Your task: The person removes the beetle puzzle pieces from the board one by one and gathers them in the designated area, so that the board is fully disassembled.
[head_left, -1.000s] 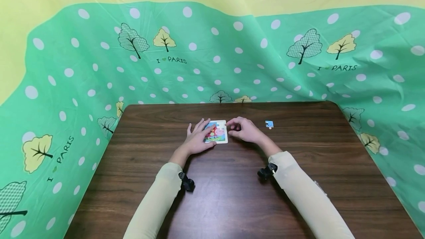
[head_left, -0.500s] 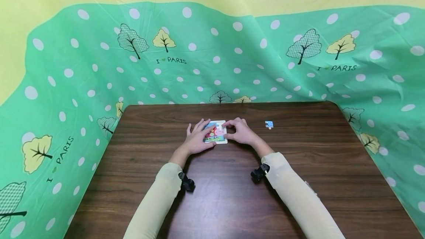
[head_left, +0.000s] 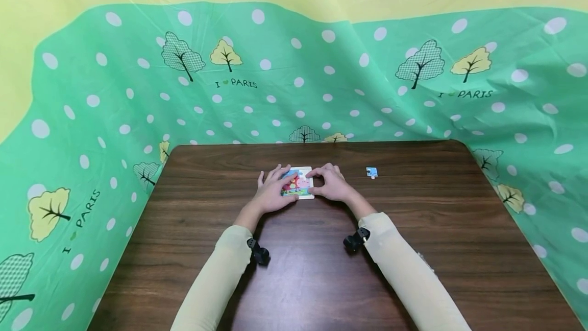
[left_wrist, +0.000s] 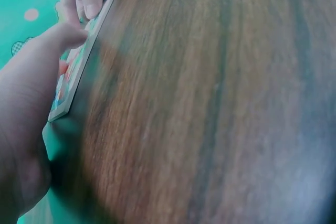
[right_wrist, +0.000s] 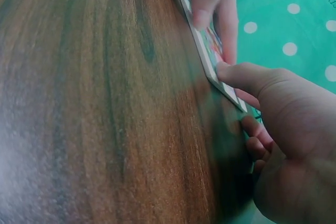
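A small square jigsaw puzzle in a white frame lies on the table, showing a pink and red cartoon picture. Part of its upper right shows bare white. My left hand rests over the puzzle's left side, fingers spread, thumb along the near edge. At the right edge, my right hand grips the puzzle between thumb and bent index finger. In the right wrist view, the right thumb sits on the frame's corner, the other fingers curled beside it. Those hands hide parts of the picture.
A loose blue jigsaw piece lies to the right of the puzzle. The dark wooden table extends around both forearms. Behind it hangs a green curtain with white dots and trees.
My right hand has moved left from beside the puzzle until thumb and index finger are on its right edge. The puzzle has shifted very slightly left. My left hand stays in place.
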